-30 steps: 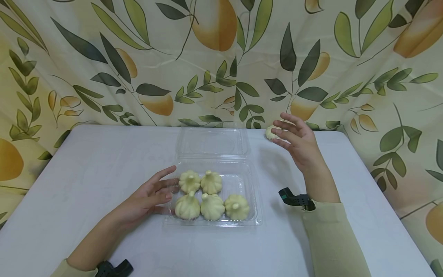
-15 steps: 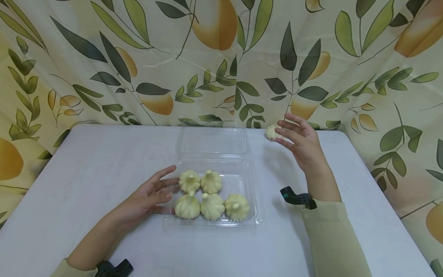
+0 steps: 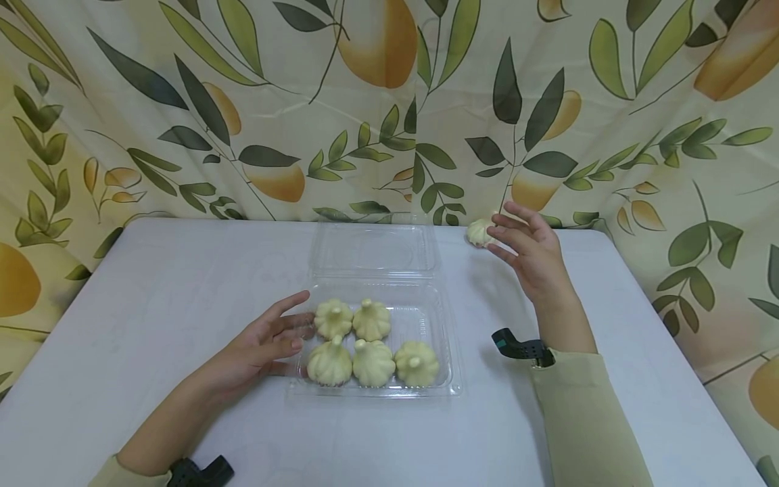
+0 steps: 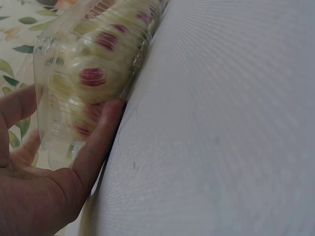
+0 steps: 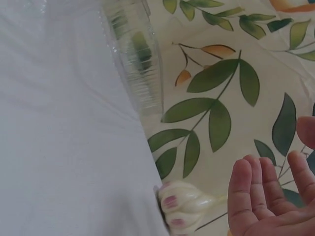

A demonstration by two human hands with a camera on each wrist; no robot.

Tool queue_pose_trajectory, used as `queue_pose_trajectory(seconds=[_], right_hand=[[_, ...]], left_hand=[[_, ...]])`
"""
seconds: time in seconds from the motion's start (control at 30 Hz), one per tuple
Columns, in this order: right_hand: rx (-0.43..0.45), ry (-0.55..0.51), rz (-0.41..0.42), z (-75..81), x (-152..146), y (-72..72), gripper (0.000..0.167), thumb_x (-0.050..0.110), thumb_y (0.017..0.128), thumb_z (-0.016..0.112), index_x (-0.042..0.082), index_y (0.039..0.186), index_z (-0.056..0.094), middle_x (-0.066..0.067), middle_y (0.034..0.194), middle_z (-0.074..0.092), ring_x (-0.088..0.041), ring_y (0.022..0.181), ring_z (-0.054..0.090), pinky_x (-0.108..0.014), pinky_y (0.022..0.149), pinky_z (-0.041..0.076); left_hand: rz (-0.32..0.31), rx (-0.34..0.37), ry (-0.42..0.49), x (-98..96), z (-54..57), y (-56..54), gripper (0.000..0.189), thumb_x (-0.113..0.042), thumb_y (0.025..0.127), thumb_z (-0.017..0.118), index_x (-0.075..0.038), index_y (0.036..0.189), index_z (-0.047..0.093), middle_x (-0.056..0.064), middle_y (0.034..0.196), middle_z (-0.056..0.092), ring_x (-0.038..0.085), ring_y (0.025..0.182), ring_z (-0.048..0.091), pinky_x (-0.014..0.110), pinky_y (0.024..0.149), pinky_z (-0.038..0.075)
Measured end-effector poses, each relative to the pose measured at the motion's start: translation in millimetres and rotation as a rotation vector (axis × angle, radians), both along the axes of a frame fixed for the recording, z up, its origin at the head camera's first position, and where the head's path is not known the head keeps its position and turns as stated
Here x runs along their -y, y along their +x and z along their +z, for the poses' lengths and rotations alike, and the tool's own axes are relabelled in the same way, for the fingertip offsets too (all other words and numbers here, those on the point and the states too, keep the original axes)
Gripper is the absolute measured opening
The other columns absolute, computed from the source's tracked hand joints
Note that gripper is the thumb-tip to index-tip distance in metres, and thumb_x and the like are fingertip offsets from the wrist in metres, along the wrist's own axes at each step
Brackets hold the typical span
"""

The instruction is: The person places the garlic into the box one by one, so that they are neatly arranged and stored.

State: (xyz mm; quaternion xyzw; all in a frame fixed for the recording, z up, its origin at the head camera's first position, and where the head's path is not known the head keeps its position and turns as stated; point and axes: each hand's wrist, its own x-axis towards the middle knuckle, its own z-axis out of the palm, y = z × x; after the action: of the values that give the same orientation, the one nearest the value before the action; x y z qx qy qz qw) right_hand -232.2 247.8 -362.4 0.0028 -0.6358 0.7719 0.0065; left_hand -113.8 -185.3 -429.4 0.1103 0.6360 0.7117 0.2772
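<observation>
In the head view, a clear plastic clamshell box [image 3: 416, 322] lies with its lid [image 3: 374, 251] folded back. Several garlic bulbs [image 3: 374, 363] sit inside in two rows, stems up. My left hand [image 3: 255, 352] rests against the box's left side with its fingers spread; the left wrist view shows a fingertip [image 4: 112, 109] at the box's lower edge. One loose garlic bulb [image 3: 478, 233] lies at the table's far edge, partly covered by my right hand [image 3: 531, 256]. That hand is held up beside it, fingers loosely extended and apart from the bulb in the right wrist view.
A white cloth covers the table [image 3: 182, 284]. Behind it hangs a curtain [image 3: 365, 135] printed with leaves and fruit, meeting the table's back edge. Black wrist cameras [image 3: 523, 346] are strapped near both sleeves.
My right hand has shifted slightly to the right, uncovering more of the loose garlic bulb. The left hand, the box and the bulbs in it have stayed put.
</observation>
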Motion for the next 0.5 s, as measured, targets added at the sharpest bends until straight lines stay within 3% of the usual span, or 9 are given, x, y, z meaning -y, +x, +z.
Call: queue_pose_trajectory(seconds=[0.5], right_hand=[[0.109,-0.054,-0.052,-9.4,-4.9,-5.7,0.041,0.007,0.095,0.066,0.019,0.132,0.052,-0.007,0.129,0.054,-0.018,0.108,0.061,-0.029,0.089,0.055]], left_hand=[[0.001,0.005,-0.005,0.4,-0.1,-0.2,0.073,-0.011,0.102,0.054,-0.027,0.16,0.014,0.016,0.16,0.023,0.04,0.145,0.027,0.052,0.095,0.05]])
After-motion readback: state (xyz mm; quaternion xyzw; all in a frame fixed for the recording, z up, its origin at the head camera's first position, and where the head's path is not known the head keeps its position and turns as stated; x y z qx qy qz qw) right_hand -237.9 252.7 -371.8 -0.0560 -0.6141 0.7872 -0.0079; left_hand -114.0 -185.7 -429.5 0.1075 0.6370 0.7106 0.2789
